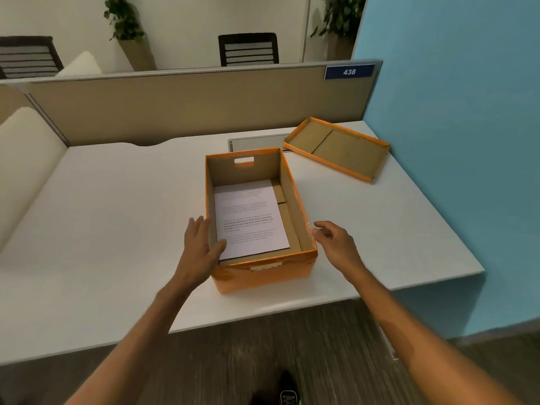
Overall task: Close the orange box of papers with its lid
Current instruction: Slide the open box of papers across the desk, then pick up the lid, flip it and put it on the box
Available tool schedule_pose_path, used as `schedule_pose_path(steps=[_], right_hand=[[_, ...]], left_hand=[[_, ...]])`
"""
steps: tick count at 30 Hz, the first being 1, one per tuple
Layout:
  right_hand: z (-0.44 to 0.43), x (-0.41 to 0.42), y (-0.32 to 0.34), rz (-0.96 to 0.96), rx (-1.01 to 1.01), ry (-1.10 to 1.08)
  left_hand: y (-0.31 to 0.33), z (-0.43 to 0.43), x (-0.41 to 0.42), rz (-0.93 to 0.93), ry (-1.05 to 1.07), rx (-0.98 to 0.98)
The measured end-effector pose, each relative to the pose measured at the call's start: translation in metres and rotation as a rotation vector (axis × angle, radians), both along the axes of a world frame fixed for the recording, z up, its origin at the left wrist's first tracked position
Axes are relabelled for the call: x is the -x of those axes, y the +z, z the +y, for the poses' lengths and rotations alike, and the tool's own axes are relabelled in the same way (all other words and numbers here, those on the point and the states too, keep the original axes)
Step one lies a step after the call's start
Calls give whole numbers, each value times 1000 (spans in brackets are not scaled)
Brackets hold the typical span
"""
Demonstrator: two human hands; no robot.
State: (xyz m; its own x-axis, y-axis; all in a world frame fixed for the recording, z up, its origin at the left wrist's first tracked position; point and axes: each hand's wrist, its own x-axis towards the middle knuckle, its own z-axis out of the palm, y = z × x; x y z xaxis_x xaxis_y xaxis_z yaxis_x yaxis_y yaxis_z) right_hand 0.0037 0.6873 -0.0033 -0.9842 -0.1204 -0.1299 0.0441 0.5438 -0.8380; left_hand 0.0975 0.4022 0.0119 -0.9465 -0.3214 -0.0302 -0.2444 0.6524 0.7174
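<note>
- An office cubicle: a white counter (117, 229) walled by a beige partition (175, 109).
- A blue plate numbered 438 (349, 71) marks the station.
- Slatted chairs (248, 49) and potted plants (125, 21) stand beyond.

Bare desk (117, 217) across the left and lower middle of the frame, open for passing. Blocked centre frame by the open orange box (263, 270), and upper right by the upturned lid (347, 150). Hemmed in by the beige partition (190, 106) along the top and the blue wall (467, 141) at right.
</note>
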Motion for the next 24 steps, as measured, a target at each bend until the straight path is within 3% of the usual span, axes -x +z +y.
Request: schedule_pose_path(steps=[8,16,24], right_hand=[[21,-7,24,134,-42,-19],[60,8,46,205,-54,-74],[109,71,46,218,-52,-111]], left_hand=[[35,41,33,125,-232,82],[56,100,69,163,-425,15],[62,161,141,221,-427,-28]])
